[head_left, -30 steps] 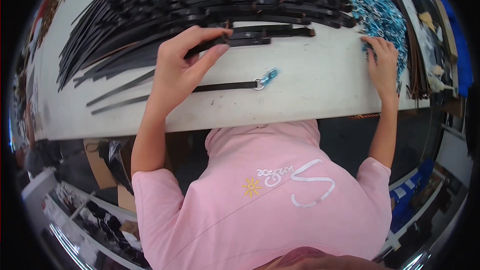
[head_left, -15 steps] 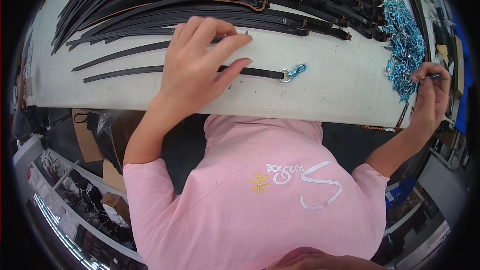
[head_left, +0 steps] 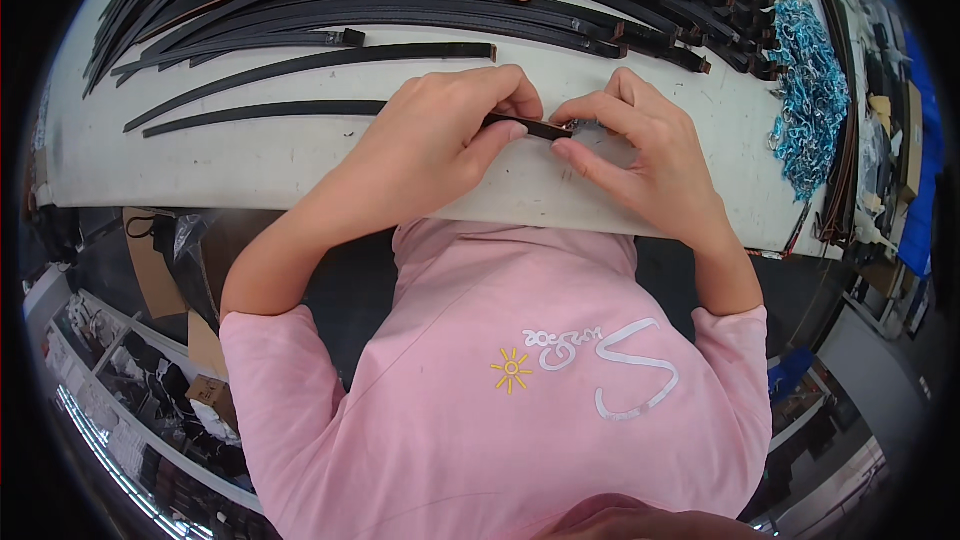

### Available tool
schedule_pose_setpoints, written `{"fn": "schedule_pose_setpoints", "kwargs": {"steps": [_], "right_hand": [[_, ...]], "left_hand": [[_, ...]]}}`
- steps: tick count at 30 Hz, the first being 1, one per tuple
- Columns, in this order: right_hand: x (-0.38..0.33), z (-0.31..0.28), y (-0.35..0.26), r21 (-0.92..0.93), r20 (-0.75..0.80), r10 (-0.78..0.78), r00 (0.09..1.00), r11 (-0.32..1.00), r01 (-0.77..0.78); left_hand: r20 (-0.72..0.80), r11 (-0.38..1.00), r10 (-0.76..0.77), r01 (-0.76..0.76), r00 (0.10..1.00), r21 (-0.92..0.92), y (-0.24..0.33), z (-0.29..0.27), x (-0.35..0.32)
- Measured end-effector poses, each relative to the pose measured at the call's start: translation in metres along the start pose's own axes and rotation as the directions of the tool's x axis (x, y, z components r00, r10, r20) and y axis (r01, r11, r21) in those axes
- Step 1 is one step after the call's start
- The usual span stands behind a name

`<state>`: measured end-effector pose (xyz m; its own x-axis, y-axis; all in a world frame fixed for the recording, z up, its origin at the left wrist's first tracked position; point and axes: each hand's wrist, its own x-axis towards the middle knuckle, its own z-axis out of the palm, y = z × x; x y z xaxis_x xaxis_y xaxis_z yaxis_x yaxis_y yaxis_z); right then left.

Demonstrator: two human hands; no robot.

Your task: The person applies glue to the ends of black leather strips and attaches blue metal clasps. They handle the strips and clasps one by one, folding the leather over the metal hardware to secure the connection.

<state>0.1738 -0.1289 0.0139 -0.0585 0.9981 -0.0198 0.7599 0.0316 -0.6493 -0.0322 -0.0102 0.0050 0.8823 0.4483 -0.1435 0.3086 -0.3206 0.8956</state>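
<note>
Here's the desk [head_left: 200, 170], wide and pale, a great pile of black straps [head_left: 400, 10] sprawling over its far side! Blue chains [head_left: 808, 100] heap up at the right. Nearer, one long strap [head_left: 265, 111] runs left to right, and the left hand [head_left: 435, 130] has its fingers pinched on it, close to the right end. The right hand [head_left: 655, 135] joins there, fingers narrow around the tip; gripping or merely touching, can't tell!
</note>
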Motion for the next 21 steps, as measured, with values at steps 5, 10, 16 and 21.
{"fn": "schedule_pose_setpoints", "kwargs": {"steps": [5, 10, 16, 21], "right_hand": [[0.005, 0.002, 0.001, 0.149, 0.026, 0.111, 0.994, 0.982, -0.113], [0.004, 0.004, -0.003, 0.137, 0.014, 0.107, 0.994, 0.985, -0.108], [0.001, 0.008, -0.002, 0.153, -0.017, 0.121, 0.993, 0.981, -0.117], [-0.001, 0.012, 0.000, 0.140, -0.054, 0.116, 0.992, 0.984, -0.108]], "left_hand": [[0.140, 0.990, -0.051, 0.068, 0.989, -0.122, -0.004, -0.013, 0.012], [0.276, 0.941, -0.216, 0.275, 0.937, -0.199, -0.005, -0.019, 0.022], [0.313, 0.924, -0.205, 0.289, 0.927, -0.249, -0.010, -0.018, 0.025], [0.305, 0.873, -0.281, 0.375, 0.910, -0.313, -0.007, -0.017, 0.026]]}}
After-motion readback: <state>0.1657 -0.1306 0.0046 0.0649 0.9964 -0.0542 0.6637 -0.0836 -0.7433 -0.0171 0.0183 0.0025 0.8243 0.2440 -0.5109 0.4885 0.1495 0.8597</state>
